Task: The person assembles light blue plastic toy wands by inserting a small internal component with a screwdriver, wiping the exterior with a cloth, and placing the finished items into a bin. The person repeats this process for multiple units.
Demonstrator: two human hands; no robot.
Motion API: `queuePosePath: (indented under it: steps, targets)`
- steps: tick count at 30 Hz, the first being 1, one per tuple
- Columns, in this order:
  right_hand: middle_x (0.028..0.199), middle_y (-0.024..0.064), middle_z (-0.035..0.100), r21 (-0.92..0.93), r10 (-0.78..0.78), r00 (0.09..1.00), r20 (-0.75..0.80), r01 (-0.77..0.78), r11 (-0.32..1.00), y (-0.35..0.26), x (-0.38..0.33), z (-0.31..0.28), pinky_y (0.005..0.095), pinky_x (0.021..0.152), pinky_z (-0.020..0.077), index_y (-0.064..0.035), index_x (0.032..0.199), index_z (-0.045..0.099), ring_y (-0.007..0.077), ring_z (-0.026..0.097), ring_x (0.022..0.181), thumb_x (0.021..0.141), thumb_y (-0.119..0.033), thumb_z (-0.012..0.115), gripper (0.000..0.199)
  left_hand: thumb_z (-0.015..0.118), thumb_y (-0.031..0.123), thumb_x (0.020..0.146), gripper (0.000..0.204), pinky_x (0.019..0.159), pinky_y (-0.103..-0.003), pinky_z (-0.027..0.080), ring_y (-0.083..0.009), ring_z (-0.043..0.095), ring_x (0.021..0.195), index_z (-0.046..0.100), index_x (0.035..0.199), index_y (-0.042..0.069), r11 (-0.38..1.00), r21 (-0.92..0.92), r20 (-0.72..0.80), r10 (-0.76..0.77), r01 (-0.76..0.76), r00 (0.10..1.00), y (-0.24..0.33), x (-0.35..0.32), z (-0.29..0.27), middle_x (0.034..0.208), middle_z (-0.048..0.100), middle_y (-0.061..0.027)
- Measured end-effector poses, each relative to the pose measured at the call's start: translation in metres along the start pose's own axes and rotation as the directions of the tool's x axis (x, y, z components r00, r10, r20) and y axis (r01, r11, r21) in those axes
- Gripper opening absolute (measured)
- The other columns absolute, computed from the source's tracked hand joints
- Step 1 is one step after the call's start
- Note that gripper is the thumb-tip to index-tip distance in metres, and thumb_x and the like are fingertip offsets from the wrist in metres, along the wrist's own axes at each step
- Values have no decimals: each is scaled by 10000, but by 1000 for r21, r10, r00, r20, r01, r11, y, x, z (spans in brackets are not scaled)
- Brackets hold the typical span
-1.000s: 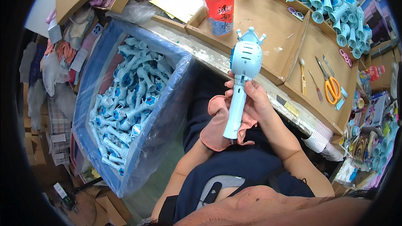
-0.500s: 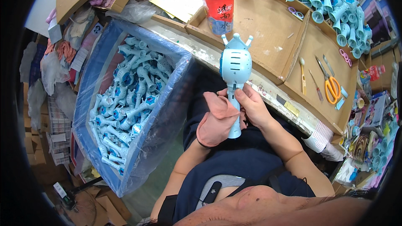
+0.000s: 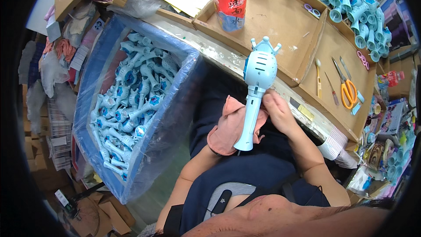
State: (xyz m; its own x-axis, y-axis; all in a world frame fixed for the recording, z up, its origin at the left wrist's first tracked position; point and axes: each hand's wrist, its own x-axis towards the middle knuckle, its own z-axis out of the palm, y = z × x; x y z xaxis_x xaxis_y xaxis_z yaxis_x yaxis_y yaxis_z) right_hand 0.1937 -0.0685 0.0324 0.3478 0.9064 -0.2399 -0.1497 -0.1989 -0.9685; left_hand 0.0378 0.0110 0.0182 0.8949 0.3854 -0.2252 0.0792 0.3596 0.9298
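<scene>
toy wand (image 3: 256, 87): pale blue, white handle | cloth (image 3: 230, 127): salmon pink | bin liner (image 3: 175, 105): blue, clear sheen | wands in bin (image 3: 131, 101): light blue, white | bottle (image 3: 230, 0): red label | scissors (image 3: 349, 91): orange handles | desk (image 3: 280, 22): brown cardboard | shirt (image 3: 245, 175): navy

Open room is found over the lap, between the plastic-lined bin of blue toy wands (image 3: 131, 101) on the left and the workbench edge (image 3: 307, 118) ahead. Bare cardboard tray floor (image 3: 280, 22) is flanked by a red-labelled bottle (image 3: 230, 0), scissors (image 3: 346, 87) and standing wands (image 3: 351, 4).
</scene>
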Motion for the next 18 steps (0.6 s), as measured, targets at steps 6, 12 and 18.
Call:
queuePosePath:
  steps: [6,12,18]
  targets:
    - [955,127,684,-886,-614,781,-111,202,417,21,-58,-62,376,762,507,-23,990,682,303,644,845,837,-72,706,162,715,294,770,514,550,-310,488,-180,615,678,630,1231,82,986,30,11,-167,167,986,16,1,2,835,639,-15]
    - [1029,94,673,-990,-610,790,-66,26,141,50,-96,-82,416,845,486,-33,1056,691,292,626,959,718,-119,801,366,699,236,760,532,610,-301,486,-168,616,731,626,1279,139,876,483,48,-19,-6,999,21,10,9,844,636,30]
    - [910,128,673,-883,-686,720,-102,253,396,31,-97,-81,338,633,522,-17,953,674,267,653,726,757,49,715,211,522,202,940,479,634,-269,525,-144,620,675,521,1357,-33,821,-481,184,-247,306,951,25,15,15,854,626,-72]
